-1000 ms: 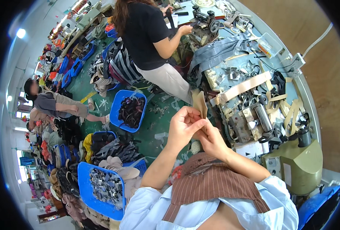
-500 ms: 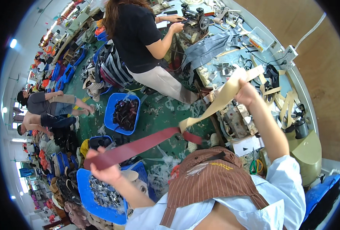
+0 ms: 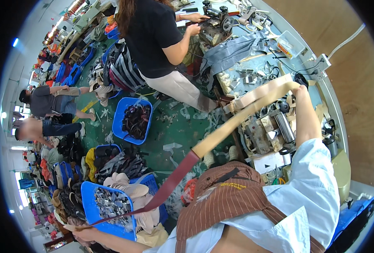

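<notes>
A long flat strap point(image 3: 172, 179), maroon on the left part and tan on the right, stretches slantwise across the front of me. My left hand point(image 3: 78, 232), low at the left beside a blue basket, is closed on its maroon end. My right hand point(image 3: 297, 87), out over the workbench, grips the tan part. A paler tan length point(image 3: 265, 88) loops back from this hand toward the bench edge. The two colours meet near the middle, above the floor. Most fingers of both hands are hidden or small.
The blue basket point(image 3: 88, 202) holds small grey pieces; pale caps point(image 3: 142, 208) are heaped beside it. Another blue basket point(image 3: 116, 122) with dark straps stands on the scrap-strewn green floor. A co-worker point(image 3: 153, 38) works at a machine point(image 3: 214, 25). A metal cylinder machine point(image 3: 284, 126) sits at my right.
My hands have moved apart, the left down and outward, the right outward to the right. The strap, slack and folded at its middle before, is drawn out straighter.
</notes>
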`<state>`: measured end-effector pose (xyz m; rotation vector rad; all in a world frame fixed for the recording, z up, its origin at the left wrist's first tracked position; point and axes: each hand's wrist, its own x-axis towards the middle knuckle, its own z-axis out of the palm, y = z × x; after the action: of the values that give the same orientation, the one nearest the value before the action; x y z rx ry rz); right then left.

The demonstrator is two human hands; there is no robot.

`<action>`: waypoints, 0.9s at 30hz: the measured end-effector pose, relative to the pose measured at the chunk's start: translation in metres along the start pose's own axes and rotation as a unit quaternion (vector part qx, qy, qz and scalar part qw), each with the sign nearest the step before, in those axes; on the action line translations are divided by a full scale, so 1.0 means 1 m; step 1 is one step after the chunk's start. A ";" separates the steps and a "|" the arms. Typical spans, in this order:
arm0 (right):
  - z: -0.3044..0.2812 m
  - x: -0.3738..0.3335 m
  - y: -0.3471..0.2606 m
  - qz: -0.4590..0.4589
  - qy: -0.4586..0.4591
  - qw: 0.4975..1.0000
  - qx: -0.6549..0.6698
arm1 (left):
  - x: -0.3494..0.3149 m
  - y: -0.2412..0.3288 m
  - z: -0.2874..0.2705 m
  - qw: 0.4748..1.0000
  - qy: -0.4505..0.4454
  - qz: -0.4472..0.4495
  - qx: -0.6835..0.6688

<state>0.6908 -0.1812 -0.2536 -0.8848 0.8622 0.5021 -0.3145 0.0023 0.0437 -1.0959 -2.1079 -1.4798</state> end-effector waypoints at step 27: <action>-0.022 -0.090 -0.041 -0.118 0.026 0.991 -0.061 | -0.166 0.142 0.050 0.669 -0.725 0.093 -0.137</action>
<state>0.6582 -0.2258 -0.1685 -1.1013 0.7672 0.3288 -0.0936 0.0050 0.0057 -3.2429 -2.2843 -0.6876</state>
